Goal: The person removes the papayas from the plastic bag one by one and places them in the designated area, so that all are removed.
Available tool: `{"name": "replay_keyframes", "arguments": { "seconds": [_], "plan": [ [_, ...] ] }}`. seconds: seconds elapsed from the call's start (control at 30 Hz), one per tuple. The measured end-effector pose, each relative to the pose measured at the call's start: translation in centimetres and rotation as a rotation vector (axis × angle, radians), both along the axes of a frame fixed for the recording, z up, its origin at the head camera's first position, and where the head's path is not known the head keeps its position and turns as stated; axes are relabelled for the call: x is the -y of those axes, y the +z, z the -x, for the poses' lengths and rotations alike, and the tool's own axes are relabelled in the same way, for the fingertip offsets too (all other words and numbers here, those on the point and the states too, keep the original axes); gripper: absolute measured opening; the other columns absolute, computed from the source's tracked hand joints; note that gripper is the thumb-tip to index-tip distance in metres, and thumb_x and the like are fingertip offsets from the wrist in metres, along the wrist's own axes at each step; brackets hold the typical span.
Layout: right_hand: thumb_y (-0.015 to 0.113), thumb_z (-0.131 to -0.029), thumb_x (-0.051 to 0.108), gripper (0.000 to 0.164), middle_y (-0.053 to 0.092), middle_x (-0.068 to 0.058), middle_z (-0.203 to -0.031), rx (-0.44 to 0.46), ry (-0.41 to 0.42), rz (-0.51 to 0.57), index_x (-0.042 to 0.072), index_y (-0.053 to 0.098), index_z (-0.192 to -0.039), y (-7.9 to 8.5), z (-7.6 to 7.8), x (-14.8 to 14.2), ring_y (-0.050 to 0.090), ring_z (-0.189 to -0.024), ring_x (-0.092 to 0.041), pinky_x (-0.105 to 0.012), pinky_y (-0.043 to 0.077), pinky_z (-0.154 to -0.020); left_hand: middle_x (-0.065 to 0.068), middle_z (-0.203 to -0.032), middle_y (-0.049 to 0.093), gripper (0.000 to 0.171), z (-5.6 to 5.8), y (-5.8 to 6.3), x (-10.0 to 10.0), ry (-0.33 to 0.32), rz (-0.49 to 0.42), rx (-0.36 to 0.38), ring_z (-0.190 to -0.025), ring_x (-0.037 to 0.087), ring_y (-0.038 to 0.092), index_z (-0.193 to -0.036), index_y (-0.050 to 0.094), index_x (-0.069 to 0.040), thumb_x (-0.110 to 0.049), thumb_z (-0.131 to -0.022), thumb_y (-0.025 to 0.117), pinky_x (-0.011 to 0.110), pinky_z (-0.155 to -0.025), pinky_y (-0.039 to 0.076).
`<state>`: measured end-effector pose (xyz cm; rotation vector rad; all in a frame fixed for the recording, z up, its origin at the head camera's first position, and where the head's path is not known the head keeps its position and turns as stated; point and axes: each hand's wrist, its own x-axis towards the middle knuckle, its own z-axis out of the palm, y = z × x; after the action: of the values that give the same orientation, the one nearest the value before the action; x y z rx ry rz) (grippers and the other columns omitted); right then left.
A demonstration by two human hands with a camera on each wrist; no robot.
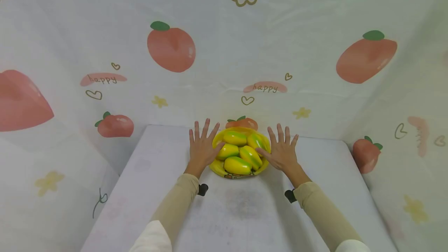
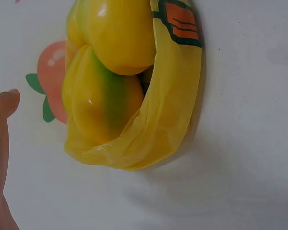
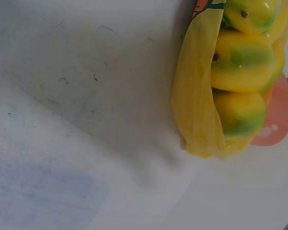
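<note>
A yellow plastic bag (image 1: 217, 168) stands with its mouth spread wide on the table, holding several glossy yellow-and-green fruits (image 1: 238, 165) that look like mangoes or papayas. At the bag's left side is my left hand (image 1: 202, 150), fingers straight and spread, its thumb over the rim. On the opposite side my right hand (image 1: 282, 153) is likewise spread, thumb toward the fruits. Neither hand grips anything; whether the thumbs touch the bag cannot be told. Both wrist views show the bag (image 2: 175, 105) and its fruits (image 3: 242, 60) close up, with little of either hand in frame.
The white table (image 1: 231, 217) carries faint smudges. Behind and beside it hang white cloth walls (image 1: 217, 42) printed with peaches, flowers and the word "happy". A small black device (image 1: 203, 189) sits at the left wrist, another (image 1: 290, 195) at the right.
</note>
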<state>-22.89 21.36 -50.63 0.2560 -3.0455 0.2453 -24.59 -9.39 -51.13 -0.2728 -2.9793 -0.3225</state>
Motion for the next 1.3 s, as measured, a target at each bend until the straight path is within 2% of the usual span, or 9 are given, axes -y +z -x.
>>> {"name": "replay_keyframes", "arguments": {
  "seconds": [0.17, 0.33, 0.57, 0.7, 0.87, 1.07, 1.3],
  "plan": [
    [0.046, -0.092, 0.074, 0.098, 0.000, -0.022, -0.171, 0.001, 0.009, -0.004, 0.018, 0.013, -0.165, -0.1, -0.3, 0.1, -0.001, -0.156, -0.052, -0.083, 0.000, -0.117, 0.002, -0.175, 0.001, 0.075, -0.2, -0.2, 0.1, 0.005, -0.032, -0.012, -0.160, 0.043, -0.008, -0.164, 0.015, -0.040, -0.061, -0.099, 0.048, 0.068, -0.128, 0.000],
    [0.049, -0.092, 0.072, 0.097, 0.002, -0.022, -0.171, 0.003, 0.033, 0.024, 0.018, 0.015, -0.165, 0.0, -0.7, 0.2, 0.002, -0.156, -0.052, -0.082, 0.003, -0.119, 0.000, -0.175, -0.002, 0.076, -0.4, -0.5, 0.2, 0.006, -0.035, -0.002, -0.160, 0.041, -0.009, -0.164, 0.011, -0.041, -0.061, -0.100, 0.047, 0.066, -0.129, -0.001],
    [0.055, -0.092, 0.068, 0.096, 0.004, -0.022, -0.172, 0.017, 0.084, 0.085, 0.017, 0.017, -0.164, -0.2, -1.1, 0.6, 0.004, -0.157, -0.051, -0.077, 0.007, -0.122, 0.002, -0.175, 0.006, 0.075, -0.9, -1.2, 0.4, -0.005, -0.052, -0.018, -0.160, 0.043, 0.003, -0.164, 0.013, -0.039, -0.062, -0.100, 0.044, 0.065, -0.129, 0.008],
    [0.055, -0.092, 0.069, 0.097, 0.004, -0.021, -0.172, 0.036, 0.116, 0.104, 0.018, 0.016, -0.165, -0.4, -1.3, 0.9, 0.005, -0.158, -0.049, -0.075, 0.010, -0.123, 0.004, -0.174, 0.011, 0.075, -1.2, -1.7, 0.6, -0.008, -0.105, -0.020, -0.159, 0.043, 0.009, -0.164, 0.019, -0.036, -0.060, -0.099, 0.048, 0.065, -0.129, 0.012],
    [0.058, -0.092, 0.067, 0.098, 0.006, -0.022, -0.171, 0.062, 0.147, 0.151, 0.015, 0.016, -0.164, -0.8, -1.5, 1.1, 0.007, -0.157, -0.049, -0.074, 0.015, -0.124, 0.001, -0.174, 0.012, 0.077, -1.4, -2.3, 0.8, -0.026, -0.173, -0.018, -0.159, 0.039, 0.014, -0.164, 0.019, -0.036, -0.060, -0.098, 0.052, 0.064, -0.129, 0.016],
    [0.061, -0.090, 0.068, 0.100, 0.006, -0.019, -0.171, 0.113, 0.162, 0.219, 0.017, 0.016, -0.164, -1.3, -1.8, 1.4, 0.011, -0.157, -0.048, -0.071, 0.026, -0.122, -0.001, -0.174, 0.014, 0.079, -1.4, -3.1, 0.8, -0.031, -0.259, 0.003, -0.158, 0.038, 0.022, -0.163, 0.021, -0.035, -0.057, -0.096, 0.057, 0.062, -0.128, 0.022],
    [0.071, -0.086, 0.062, 0.102, 0.014, -0.021, -0.170, 0.098, 0.238, 0.289, 0.013, 0.023, -0.163, -1.0, -2.5, 2.5, 0.023, -0.153, -0.046, -0.069, 0.040, -0.114, 0.003, -0.172, 0.023, 0.080, -1.6, -4.0, 1.1, -0.008, -0.407, -0.011, -0.153, 0.042, 0.032, -0.162, 0.031, -0.028, -0.051, -0.093, 0.066, 0.070, -0.119, 0.033]
  ]
}}
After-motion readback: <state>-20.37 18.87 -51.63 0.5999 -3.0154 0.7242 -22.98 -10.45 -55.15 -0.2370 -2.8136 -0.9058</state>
